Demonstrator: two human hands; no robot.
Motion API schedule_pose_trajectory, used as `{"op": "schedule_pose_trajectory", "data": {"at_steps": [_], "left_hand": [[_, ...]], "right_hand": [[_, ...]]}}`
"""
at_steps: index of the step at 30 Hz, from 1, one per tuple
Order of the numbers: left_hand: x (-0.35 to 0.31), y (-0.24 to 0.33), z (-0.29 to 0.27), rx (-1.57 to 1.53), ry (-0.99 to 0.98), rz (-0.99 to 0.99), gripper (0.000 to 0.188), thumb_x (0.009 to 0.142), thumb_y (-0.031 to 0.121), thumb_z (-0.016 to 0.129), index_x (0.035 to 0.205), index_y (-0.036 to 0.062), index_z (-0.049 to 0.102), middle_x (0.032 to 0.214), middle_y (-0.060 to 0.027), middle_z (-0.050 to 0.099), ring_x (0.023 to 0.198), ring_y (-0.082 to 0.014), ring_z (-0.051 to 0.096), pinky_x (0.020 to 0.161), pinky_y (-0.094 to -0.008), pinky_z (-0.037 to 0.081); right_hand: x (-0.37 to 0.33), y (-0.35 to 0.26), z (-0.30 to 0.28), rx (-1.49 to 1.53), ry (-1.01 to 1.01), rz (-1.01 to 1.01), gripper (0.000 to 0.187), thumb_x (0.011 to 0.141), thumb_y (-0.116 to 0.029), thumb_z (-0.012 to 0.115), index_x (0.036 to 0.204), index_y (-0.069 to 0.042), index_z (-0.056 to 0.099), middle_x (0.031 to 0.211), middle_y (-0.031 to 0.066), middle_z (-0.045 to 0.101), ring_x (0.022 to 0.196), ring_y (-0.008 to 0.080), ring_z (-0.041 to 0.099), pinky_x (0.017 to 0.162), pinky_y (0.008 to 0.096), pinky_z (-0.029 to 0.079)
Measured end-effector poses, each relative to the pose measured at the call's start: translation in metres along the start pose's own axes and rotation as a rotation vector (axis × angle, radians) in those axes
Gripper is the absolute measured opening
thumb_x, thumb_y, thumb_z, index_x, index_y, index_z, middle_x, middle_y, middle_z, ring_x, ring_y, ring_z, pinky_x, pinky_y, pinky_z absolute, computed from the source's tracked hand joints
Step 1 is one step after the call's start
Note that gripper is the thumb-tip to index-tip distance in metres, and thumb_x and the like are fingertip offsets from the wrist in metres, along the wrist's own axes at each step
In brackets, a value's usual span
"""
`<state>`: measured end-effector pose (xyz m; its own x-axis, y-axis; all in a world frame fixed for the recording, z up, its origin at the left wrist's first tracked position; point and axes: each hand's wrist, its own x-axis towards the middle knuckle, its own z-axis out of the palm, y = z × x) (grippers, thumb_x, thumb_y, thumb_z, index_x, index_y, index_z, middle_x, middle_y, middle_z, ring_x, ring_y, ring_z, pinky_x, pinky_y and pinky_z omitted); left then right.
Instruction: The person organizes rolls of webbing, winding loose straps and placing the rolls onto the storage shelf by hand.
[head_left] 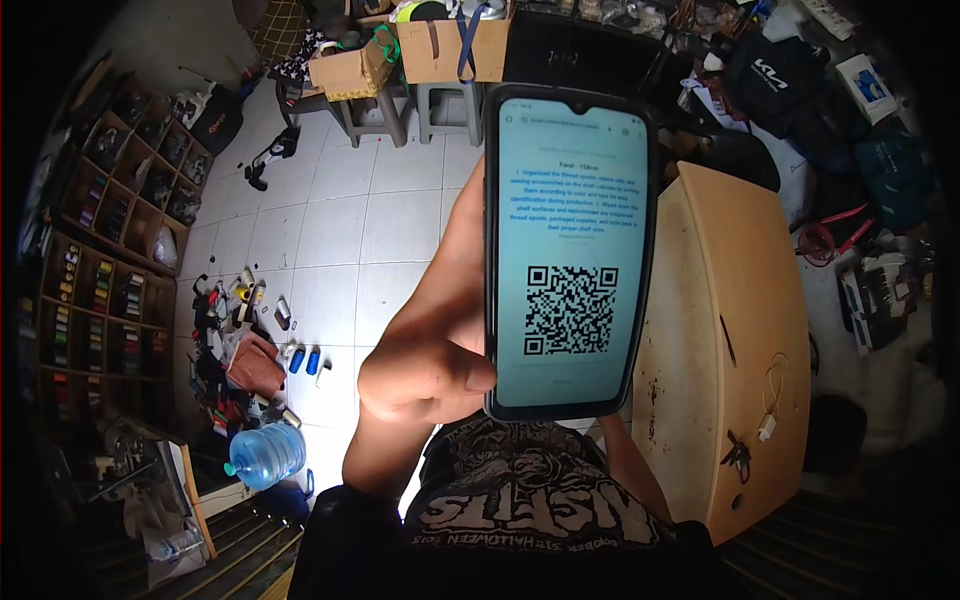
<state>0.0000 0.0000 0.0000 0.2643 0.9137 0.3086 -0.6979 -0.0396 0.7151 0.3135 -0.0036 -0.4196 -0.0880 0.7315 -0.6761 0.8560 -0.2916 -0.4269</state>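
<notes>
- Left hand point(425, 380) of mine grips the phone point(570, 230), its thumb point(481, 375) pressed along the lower left edge; the fingers behind it are hidden from me.
- The phone stands nearly upright, tilted slightly, in front of my chest and screen toward my face. If that thumb slackened or sweat made the case slick, it could slide out, since I see no second support.
- My right arm point(637, 470) shows in part, but its hand is out of sight, so I cannot tell whether it is open or gripping; it might be slow to catch a drop.
- Bending my wrist could swing the screen away or catch glare, making it hard to read.
- The raised phone covers part of the desk point(765, 300), so a careless turn could knock the white charger point(767, 427) lying there.
- Left of me, blue spools point(313, 360) lie loose on the tile floor point(310, 210). Stepping there with my eyes on the screen could roll one underfoot.
- The large water bottle point(270, 455), on its side near them, could roll too if nudged.
</notes>
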Motion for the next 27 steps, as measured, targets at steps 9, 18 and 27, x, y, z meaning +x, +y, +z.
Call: {"op": "schedule_pose_trajectory", "data": {"at_steps": [9,18,27], "left_hand": [[-0.004,-0.034,-0.021,0.061,0.067,-0.068,0.117,0.049,0.009,0.053,0.153,0.0139,-0.001,0.148,-0.0249,0.024,0.132,-0.0412,0.036,0.103,-0.0495,0.039],[-0.059,-0.212,-0.093,-0.051,0.157,-0.559,0.098,0.069,-0.002,0.044,0.154,0.0226,0.0,0.148,-0.0112,0.028,0.118,-0.0211,0.046,0.089,-0.0315,0.046],[-0.075,-0.272,-0.089,-0.096,0.02,-0.608,0.096,0.076,0.001,0.048,0.153,0.0234,-0.004,0.152,-0.006,0.021,0.118,-0.02,0.044,0.091,-0.0309,0.044]], "right_hand": [[-0.065,-0.076,-0.05,0.623,0.005,-0.185,0.051,0.094,-0.037,0.053,0.127,0.001,0.054,0.115,0.0175,0.064,0.109,0.0248,0.061,0.091,0.036,0.048],[-0.16,-0.151,-0.098,1.103,-0.174,-0.287,0.07,0.091,-0.037,0.06,0.143,-0.001,0.032,0.131,0.0158,0.051,0.12,0.0255,0.051,0.098,0.0422,0.041],[-0.163,-0.131,-0.083,1.02,-0.07,-0.068,0.081,0.084,-0.033,0.068,0.145,-0.003,0.025,0.134,0.0209,0.046,0.122,0.0318,0.048,0.096,0.0456,0.042]]}}
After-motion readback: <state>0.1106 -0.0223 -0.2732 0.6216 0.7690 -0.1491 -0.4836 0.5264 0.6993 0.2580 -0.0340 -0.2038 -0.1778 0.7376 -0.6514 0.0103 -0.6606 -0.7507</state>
